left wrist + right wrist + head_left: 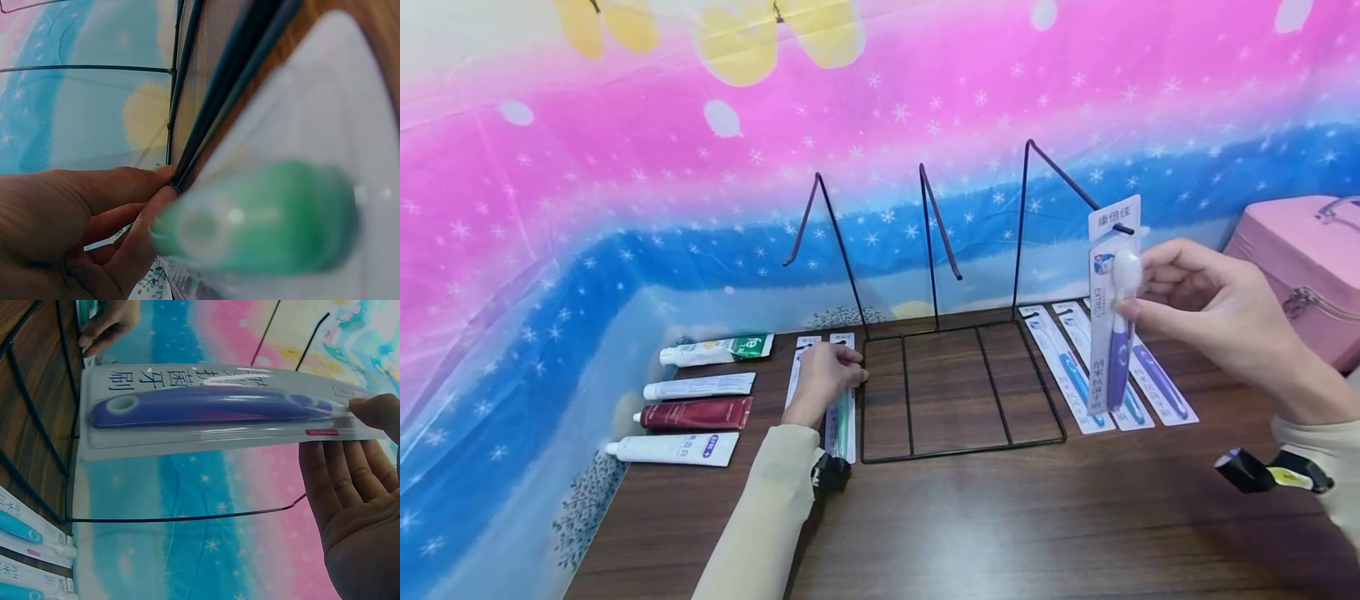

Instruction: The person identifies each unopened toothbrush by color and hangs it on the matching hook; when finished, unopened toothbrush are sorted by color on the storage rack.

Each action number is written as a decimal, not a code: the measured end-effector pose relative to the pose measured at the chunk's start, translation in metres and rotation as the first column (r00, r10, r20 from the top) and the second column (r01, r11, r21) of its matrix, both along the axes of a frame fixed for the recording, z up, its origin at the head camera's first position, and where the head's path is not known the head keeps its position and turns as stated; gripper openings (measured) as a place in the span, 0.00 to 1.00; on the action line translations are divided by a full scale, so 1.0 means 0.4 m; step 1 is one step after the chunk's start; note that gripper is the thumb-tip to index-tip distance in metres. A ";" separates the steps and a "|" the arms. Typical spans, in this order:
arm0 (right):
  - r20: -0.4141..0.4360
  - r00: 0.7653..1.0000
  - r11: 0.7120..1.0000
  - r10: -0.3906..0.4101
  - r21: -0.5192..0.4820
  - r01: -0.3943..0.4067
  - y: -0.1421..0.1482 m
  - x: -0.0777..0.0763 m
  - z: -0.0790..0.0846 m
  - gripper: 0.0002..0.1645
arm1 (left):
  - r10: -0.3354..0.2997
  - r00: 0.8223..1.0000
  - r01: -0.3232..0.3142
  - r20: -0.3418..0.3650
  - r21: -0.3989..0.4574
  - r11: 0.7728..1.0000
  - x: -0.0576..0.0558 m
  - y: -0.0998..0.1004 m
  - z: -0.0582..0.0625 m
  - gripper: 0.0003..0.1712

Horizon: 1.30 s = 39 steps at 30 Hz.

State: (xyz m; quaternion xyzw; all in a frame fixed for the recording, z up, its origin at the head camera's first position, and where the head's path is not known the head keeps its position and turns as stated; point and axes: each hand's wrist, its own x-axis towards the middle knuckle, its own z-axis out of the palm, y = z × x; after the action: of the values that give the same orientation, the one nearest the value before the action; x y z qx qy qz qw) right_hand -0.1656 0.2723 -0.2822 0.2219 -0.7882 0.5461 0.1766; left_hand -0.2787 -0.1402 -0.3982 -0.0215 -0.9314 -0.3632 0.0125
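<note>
In the head view my right hand pinches a carded purple toothbrush between thumb and fingers, its card upright. The end of the right hook of a black wire rack shows at the top of this card, apparently through its hole. The right wrist view shows the thumb on the front of the pack and the fingers behind. At the rack's left side, my left hand pinches the base wire, as the left wrist view shows. Under that hand lie two packed toothbrushes, one of them green.
Several toothpaste tubes lie in a column on the left of the wooden table. More packed toothbrushes lie right of the rack. A pink case stands at the far right. A patterned cloth hangs behind.
</note>
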 end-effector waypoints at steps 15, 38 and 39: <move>-0.056 0.989 0.987 -0.140 0.066 0.144 -0.035 -0.088 -0.013 0.16 | -0.013 1.000 0.013 -0.011 0.008 1.000 -0.004 -0.002 -0.004 0.11; -0.004 0.988 0.988 -0.154 -0.032 0.154 -0.060 -0.226 -0.015 0.21 | 0.015 0.999 -0.016 0.029 0.016 1.000 -0.003 -0.001 -0.003 0.11; 0.003 0.989 0.988 -0.149 -0.037 0.149 -0.062 -0.231 -0.015 0.21 | 0.015 0.999 -0.016 0.029 0.016 1.000 -0.003 -0.001 -0.002 0.11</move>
State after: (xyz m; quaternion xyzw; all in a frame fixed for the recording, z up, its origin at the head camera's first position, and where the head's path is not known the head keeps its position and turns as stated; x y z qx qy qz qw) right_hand -0.2579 0.2474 -0.2882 0.1589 -0.7923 0.5460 0.2211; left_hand -0.2800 -0.1407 -0.3991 -0.0090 -0.9286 -0.3708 0.0021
